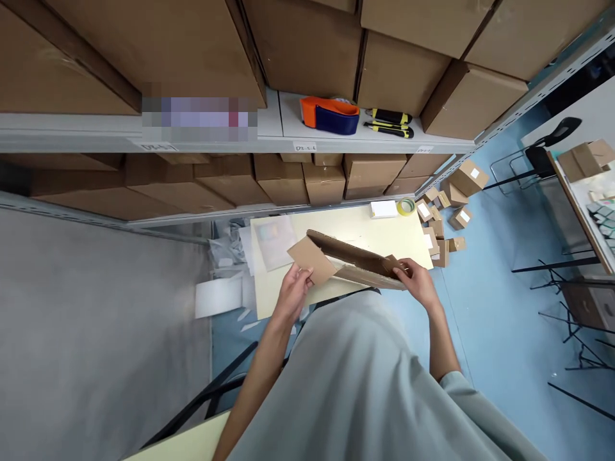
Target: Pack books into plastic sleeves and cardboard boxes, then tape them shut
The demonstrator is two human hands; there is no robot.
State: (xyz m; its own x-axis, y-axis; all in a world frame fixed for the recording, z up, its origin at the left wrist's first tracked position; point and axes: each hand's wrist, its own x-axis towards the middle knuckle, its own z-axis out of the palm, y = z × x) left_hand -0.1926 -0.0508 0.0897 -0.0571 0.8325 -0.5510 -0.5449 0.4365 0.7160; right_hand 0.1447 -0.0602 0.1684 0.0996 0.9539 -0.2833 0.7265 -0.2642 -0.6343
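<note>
A long, narrow cardboard box (358, 256) lies over the pale yellow table (355, 221), its upper side open between two raised walls. My left hand (293, 288) pinches the flap at the box's left end, which is folded outward. At the other end, my right hand (416, 280) grips the box wall beside a small inner flap, thumb and fingers closed on it. The inside of the box is in shadow, so I cannot tell what is in it.
A white box (383, 209) and a tape roll (406, 206) sit at the table's back edge. Shelves above hold large cartons, an orange-and-blue tape dispenser (330, 116) and box cutters (389, 123). Small cartons (437, 237) are piled right, plastic bags (225, 246) left.
</note>
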